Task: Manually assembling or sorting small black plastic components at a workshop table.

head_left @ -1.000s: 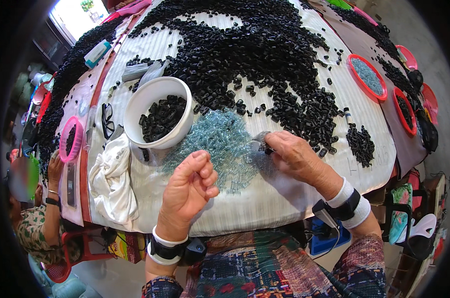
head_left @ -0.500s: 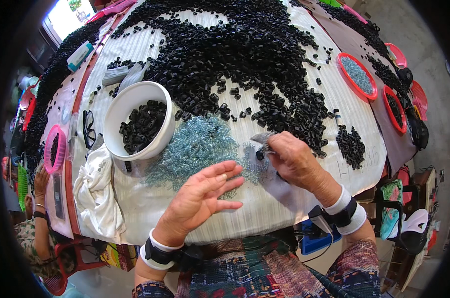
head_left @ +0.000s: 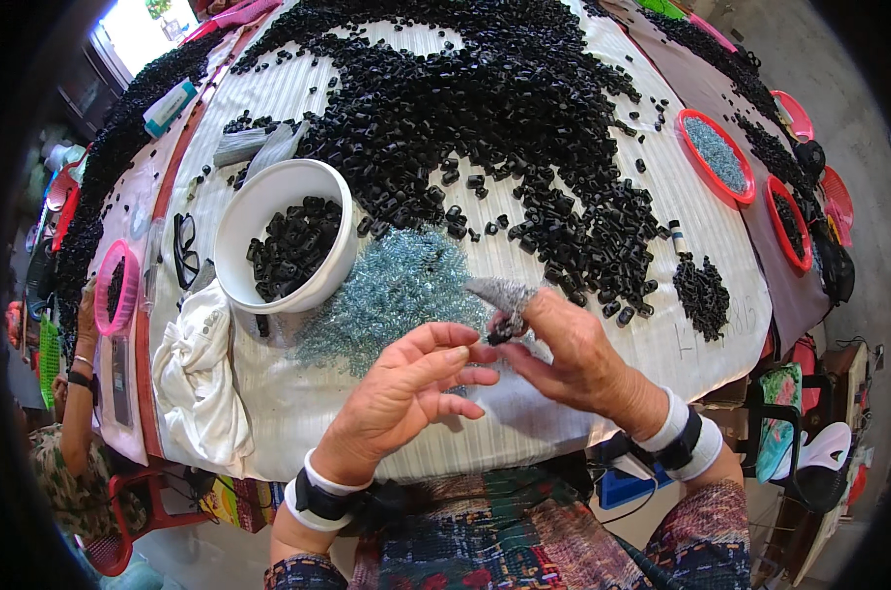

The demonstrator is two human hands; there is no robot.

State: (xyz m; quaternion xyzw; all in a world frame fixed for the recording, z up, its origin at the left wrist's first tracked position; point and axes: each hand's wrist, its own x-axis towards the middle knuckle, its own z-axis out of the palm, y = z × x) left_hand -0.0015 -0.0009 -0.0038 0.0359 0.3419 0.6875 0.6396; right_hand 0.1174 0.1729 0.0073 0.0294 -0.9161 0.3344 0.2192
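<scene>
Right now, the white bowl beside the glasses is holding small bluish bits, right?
No, not bluish bits: the head view shows black pieces in the white bowl beside the glasses. The bluish bits are heaped outside it.

Odds and ends around the white cloth (head_left: 204, 388)

The cloth lies crumpled on the table (head_left: 445, 442). Just beyond it rest dark-framed eyeglasses (head_left: 179, 256); farther beyond lies a turquoise-and-white package (head_left: 170, 108). Left of the cloth are a dark flat slab (head_left: 120, 379), a pink basket (head_left: 123, 321) and, farther left, a co-worker's forearm (head_left: 76, 433) wearing a dark wristband. On its near side, lower down, is a red chair (head_left: 162, 519). Well to its right are a marker-like pen (head_left: 678, 237) and, below table height, a blue container (head_left: 634, 490).
</scene>
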